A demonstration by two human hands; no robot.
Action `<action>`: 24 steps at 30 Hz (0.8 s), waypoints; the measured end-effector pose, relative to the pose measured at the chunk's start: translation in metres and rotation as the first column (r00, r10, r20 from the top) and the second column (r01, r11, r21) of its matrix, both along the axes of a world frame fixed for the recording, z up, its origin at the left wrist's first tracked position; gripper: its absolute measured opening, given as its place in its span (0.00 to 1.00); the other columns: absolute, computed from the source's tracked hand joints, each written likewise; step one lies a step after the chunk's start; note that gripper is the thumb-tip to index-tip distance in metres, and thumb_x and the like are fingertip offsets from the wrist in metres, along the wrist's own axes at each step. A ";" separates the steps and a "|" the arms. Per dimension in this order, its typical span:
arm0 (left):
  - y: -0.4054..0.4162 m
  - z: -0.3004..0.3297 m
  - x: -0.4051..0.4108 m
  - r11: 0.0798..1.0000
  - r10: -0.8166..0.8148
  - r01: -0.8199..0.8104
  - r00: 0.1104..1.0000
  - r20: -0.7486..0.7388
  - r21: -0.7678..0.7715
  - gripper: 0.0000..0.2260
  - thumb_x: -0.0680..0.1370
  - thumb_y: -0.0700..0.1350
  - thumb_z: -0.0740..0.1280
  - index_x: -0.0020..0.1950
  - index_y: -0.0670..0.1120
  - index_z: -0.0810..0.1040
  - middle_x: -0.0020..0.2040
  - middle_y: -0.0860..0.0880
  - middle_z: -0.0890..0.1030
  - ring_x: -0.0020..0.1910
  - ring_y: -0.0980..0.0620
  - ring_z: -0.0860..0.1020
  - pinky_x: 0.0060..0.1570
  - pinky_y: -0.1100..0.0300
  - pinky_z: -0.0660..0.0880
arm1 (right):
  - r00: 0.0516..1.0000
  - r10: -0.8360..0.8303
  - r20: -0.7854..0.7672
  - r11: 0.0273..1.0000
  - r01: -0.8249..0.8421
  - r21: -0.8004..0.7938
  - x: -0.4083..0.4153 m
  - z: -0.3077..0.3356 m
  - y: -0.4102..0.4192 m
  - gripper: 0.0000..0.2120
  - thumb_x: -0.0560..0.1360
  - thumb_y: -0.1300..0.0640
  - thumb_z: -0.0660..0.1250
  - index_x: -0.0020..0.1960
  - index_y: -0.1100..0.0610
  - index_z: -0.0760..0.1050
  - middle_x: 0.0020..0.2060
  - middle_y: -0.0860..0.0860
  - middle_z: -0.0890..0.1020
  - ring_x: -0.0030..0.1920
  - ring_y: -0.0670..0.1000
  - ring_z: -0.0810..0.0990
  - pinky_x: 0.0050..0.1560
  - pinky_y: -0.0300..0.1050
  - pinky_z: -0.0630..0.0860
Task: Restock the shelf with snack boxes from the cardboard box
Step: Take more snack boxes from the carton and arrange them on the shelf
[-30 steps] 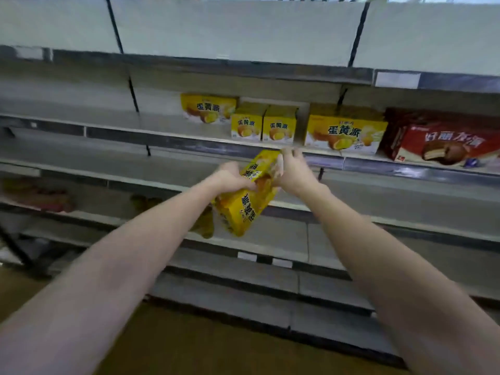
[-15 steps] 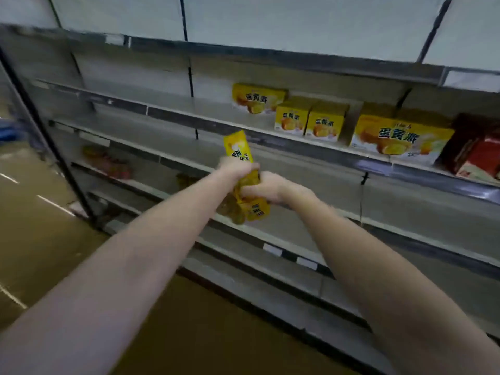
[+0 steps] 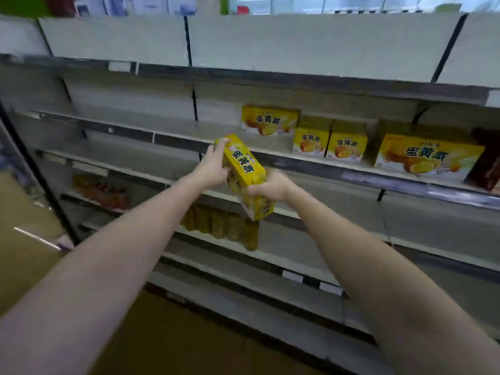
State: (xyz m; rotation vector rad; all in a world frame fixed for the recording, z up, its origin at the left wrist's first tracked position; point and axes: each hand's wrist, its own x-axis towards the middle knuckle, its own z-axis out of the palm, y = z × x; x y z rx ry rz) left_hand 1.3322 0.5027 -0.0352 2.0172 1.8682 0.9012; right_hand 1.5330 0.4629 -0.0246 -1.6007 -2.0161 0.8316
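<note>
Both my hands hold one yellow snack box (image 3: 244, 169), tilted on end in front of the grey shelf (image 3: 173, 131). My left hand (image 3: 215, 167) lies along its upper left side with fingers reaching the top corner. My right hand (image 3: 270, 185) grips its lower right end, fingers curled round it. Several matching yellow boxes stand on the shelf behind: one set back (image 3: 269, 121), two small ones side by side (image 3: 328, 140), and a wide one (image 3: 427, 156). The cardboard box is out of view.
A dark red snack box (image 3: 487, 161) stands at the shelf's right end. Lower shelves carry reddish packs (image 3: 104, 192) and yellowish bottles (image 3: 221, 226). The shelf's left stretch (image 3: 121, 123) is bare. Brown floor (image 3: 24, 239) lies at the left.
The yellow box has turned so its printed face shows, and it has risen slightly toward the shelf. My left hand has slid up to its top corner.
</note>
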 end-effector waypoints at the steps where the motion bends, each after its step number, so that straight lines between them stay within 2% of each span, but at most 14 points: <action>1: 0.004 0.006 -0.010 1.000 0.001 0.001 0.989 -0.150 0.013 0.36 0.73 0.44 0.72 0.76 0.56 0.59 0.73 0.40 0.61 0.68 0.36 0.69 0.67 0.40 0.69 | 1.000 0.001 -0.008 1.000 -0.001 0.007 -0.009 0.004 0.005 0.13 0.67 0.50 0.76 0.47 0.51 0.76 0.42 0.50 0.82 0.38 0.46 0.79 0.34 0.35 0.76; 2: 0.007 0.013 -0.018 0.999 0.008 0.006 0.945 -0.326 0.042 0.38 0.72 0.46 0.74 0.77 0.58 0.59 0.76 0.41 0.57 0.72 0.35 0.63 0.68 0.39 0.68 | 1.000 0.006 -0.010 1.000 -0.006 0.017 -0.018 0.009 0.009 0.17 0.65 0.49 0.77 0.50 0.53 0.76 0.43 0.50 0.82 0.39 0.47 0.79 0.34 0.36 0.76; 4: 0.016 0.025 -0.035 0.991 0.030 0.053 0.805 -0.593 0.123 0.40 0.70 0.51 0.77 0.77 0.60 0.60 0.79 0.43 0.53 0.77 0.37 0.52 0.72 0.39 0.62 | 1.000 0.004 0.020 0.998 -0.005 0.061 -0.035 0.017 0.019 0.26 0.60 0.46 0.76 0.54 0.55 0.77 0.46 0.52 0.83 0.44 0.51 0.82 0.42 0.44 0.81; 5: 0.023 0.030 -0.043 0.986 0.031 0.085 0.747 -0.664 0.142 0.42 0.69 0.54 0.78 0.78 0.60 0.60 0.80 0.44 0.53 0.78 0.38 0.50 0.74 0.41 0.57 | 0.999 0.009 0.037 0.997 -0.012 0.073 -0.042 0.021 0.025 0.27 0.59 0.46 0.76 0.55 0.55 0.77 0.47 0.53 0.84 0.46 0.52 0.83 0.47 0.48 0.82; 7: 0.036 0.039 -0.058 0.977 0.016 0.149 0.656 -0.754 0.151 0.44 0.67 0.59 0.78 0.78 0.60 0.59 0.80 0.46 0.55 0.79 0.42 0.51 0.77 0.43 0.49 | 0.998 0.032 0.057 0.998 -0.036 0.059 -0.052 0.027 0.037 0.23 0.63 0.50 0.77 0.54 0.54 0.76 0.46 0.51 0.83 0.47 0.52 0.83 0.50 0.49 0.82; 9: 0.048 0.044 -0.069 0.968 -0.028 0.206 0.660 -0.751 0.145 0.45 0.65 0.60 0.78 0.78 0.58 0.61 0.79 0.48 0.62 0.78 0.45 0.56 0.77 0.43 0.47 | 0.998 0.047 0.048 0.998 -0.049 0.029 -0.059 0.031 0.047 0.18 0.66 0.55 0.76 0.54 0.54 0.75 0.45 0.50 0.83 0.47 0.53 0.83 0.51 0.49 0.82; 11: 0.058 0.048 -0.077 0.961 -0.046 0.224 0.712 -0.700 0.164 0.43 0.64 0.58 0.79 0.76 0.57 0.63 0.75 0.49 0.67 0.76 0.47 0.61 0.75 0.40 0.52 | 0.998 0.037 0.052 0.999 -0.039 0.027 -0.065 0.035 0.054 0.19 0.68 0.56 0.75 0.57 0.54 0.73 0.45 0.49 0.82 0.47 0.52 0.82 0.48 0.48 0.82; 13: 0.066 0.052 -0.079 0.957 -0.032 0.216 0.744 -0.668 0.194 0.42 0.65 0.57 0.79 0.76 0.58 0.64 0.73 0.50 0.68 0.74 0.47 0.62 0.72 0.37 0.56 | 0.998 0.012 0.067 0.998 -0.016 0.058 -0.069 0.038 0.060 0.24 0.68 0.53 0.75 0.60 0.51 0.70 0.48 0.49 0.80 0.47 0.50 0.80 0.47 0.46 0.80; 14: 0.070 0.052 -0.079 0.956 -0.024 0.207 0.761 -0.648 0.207 0.41 0.66 0.58 0.78 0.76 0.58 0.64 0.73 0.49 0.69 0.74 0.46 0.62 0.72 0.36 0.56 | 0.997 -0.019 0.071 0.995 0.012 0.103 -0.069 0.039 0.066 0.29 0.67 0.49 0.75 0.65 0.51 0.69 0.53 0.51 0.79 0.51 0.51 0.79 0.50 0.49 0.80; 16: 0.079 0.053 -0.080 0.955 -0.009 0.181 0.809 -0.587 0.235 0.40 0.67 0.60 0.77 0.76 0.58 0.64 0.73 0.49 0.69 0.74 0.46 0.62 0.71 0.34 0.56 | 0.980 -0.144 0.138 0.963 0.107 0.248 -0.068 0.044 0.077 0.40 0.65 0.42 0.71 0.74 0.50 0.64 0.66 0.56 0.73 0.64 0.58 0.73 0.63 0.57 0.75; 17: 0.084 0.053 -0.080 0.954 -0.001 0.168 0.830 -0.557 0.248 0.40 0.67 0.63 0.75 0.76 0.59 0.64 0.73 0.49 0.69 0.73 0.46 0.62 0.70 0.34 0.56 | 0.967 -0.207 0.150 0.941 0.154 0.303 -0.068 0.046 0.083 0.40 0.67 0.42 0.70 0.76 0.50 0.62 0.72 0.57 0.68 0.71 0.60 0.67 0.68 0.59 0.70; 19: 0.095 0.053 -0.076 0.949 0.019 0.151 0.849 -0.528 0.278 0.39 0.68 0.67 0.72 0.76 0.59 0.64 0.74 0.49 0.69 0.73 0.45 0.63 0.70 0.35 0.58 | 0.951 -0.284 0.121 0.898 0.219 0.381 -0.068 0.053 0.094 0.37 0.69 0.47 0.70 0.76 0.49 0.62 0.75 0.57 0.61 0.75 0.61 0.58 0.72 0.61 0.65; 24: 0.129 0.063 -0.056 0.949 0.015 0.138 0.877 -0.480 0.282 0.40 0.69 0.68 0.70 0.77 0.59 0.62 0.74 0.49 0.68 0.75 0.45 0.61 0.71 0.35 0.56 | 0.926 -0.367 0.088 0.847 0.294 0.443 -0.064 0.059 0.125 0.33 0.75 0.52 0.68 0.78 0.48 0.62 0.77 0.57 0.58 0.77 0.63 0.54 0.75 0.60 0.59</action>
